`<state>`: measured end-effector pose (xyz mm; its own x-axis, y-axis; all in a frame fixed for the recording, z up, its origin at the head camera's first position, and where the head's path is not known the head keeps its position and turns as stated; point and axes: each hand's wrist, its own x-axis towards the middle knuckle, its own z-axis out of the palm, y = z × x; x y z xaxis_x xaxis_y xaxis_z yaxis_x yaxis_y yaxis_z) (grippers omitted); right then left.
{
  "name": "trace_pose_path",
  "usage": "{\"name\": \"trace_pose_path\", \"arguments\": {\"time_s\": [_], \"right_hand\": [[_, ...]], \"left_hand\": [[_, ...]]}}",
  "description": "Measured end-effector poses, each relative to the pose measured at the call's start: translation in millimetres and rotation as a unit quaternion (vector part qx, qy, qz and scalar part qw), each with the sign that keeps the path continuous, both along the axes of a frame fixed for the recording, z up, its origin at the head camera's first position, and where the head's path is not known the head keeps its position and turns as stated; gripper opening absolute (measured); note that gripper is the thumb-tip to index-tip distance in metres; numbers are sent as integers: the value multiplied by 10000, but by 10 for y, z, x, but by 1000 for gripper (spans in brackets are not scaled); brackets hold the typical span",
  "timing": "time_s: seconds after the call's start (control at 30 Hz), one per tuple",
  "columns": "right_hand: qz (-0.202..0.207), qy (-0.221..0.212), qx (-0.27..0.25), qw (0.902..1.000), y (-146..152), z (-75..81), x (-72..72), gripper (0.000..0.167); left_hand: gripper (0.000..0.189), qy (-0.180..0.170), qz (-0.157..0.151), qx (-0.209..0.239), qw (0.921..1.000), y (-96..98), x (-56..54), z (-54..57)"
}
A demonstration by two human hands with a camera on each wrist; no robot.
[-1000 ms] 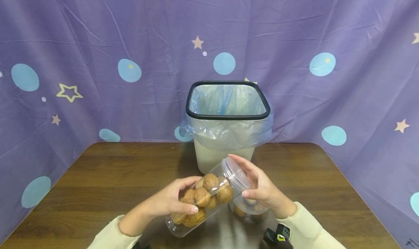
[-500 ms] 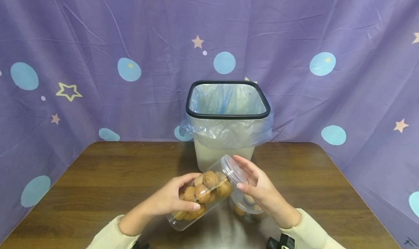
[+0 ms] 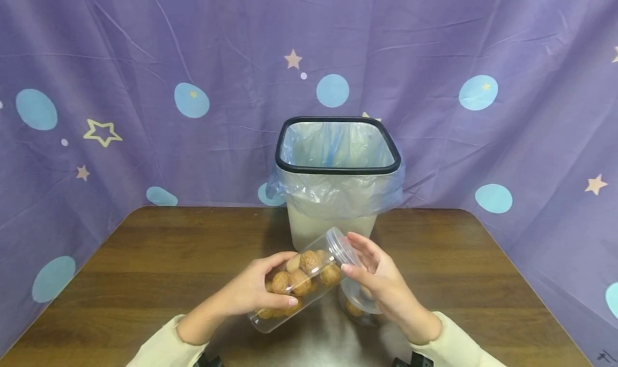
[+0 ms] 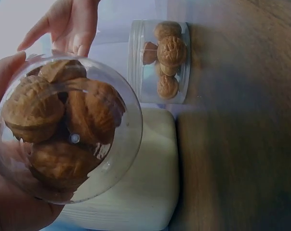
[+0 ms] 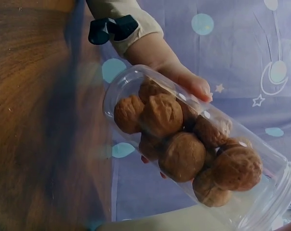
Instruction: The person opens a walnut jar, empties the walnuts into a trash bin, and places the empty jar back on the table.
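Observation:
My left hand (image 3: 253,286) grips a clear plastic jar (image 3: 316,292) that holds several walnuts (image 3: 300,282). The jar is tilted, its mouth end up and to the right. Fingers and thumb of my right hand (image 3: 381,281) curl round the translucent screw lid (image 3: 341,247) at that end. The right palm is partly turned away, so the exact contact is hard to see. Looking from the left wrist, the jar's round bottom (image 4: 71,134) faces the camera with walnuts against it. In the right wrist view the walnuts (image 5: 181,156) lie along the jar's length.
Behind and below the right hand, a second, shorter clear jar (image 4: 157,62) with walnuts stands on the brown wooden table (image 3: 193,254). A white trash bin (image 3: 333,225) with a black rim and bluish liner stands behind. A purple patterned curtain (image 3: 232,77) hangs at the back.
My right hand has shifted slightly left and closer round the lid, its thumb moving over toward the jar. The held jar has tipped a little and its lower end has risen slightly.

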<state>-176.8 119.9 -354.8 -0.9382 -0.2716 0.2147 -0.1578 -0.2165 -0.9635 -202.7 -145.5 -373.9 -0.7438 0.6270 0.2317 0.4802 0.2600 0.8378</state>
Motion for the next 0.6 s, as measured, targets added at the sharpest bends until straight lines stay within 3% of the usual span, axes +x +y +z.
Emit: {"name": "trace_pose_path", "arguments": {"time_s": [0.6], "right_hand": [[-515,-61,-213,9984,-83,6,17,63]], "left_hand": [[63,233,143,-49,9996,23,6,9]]}}
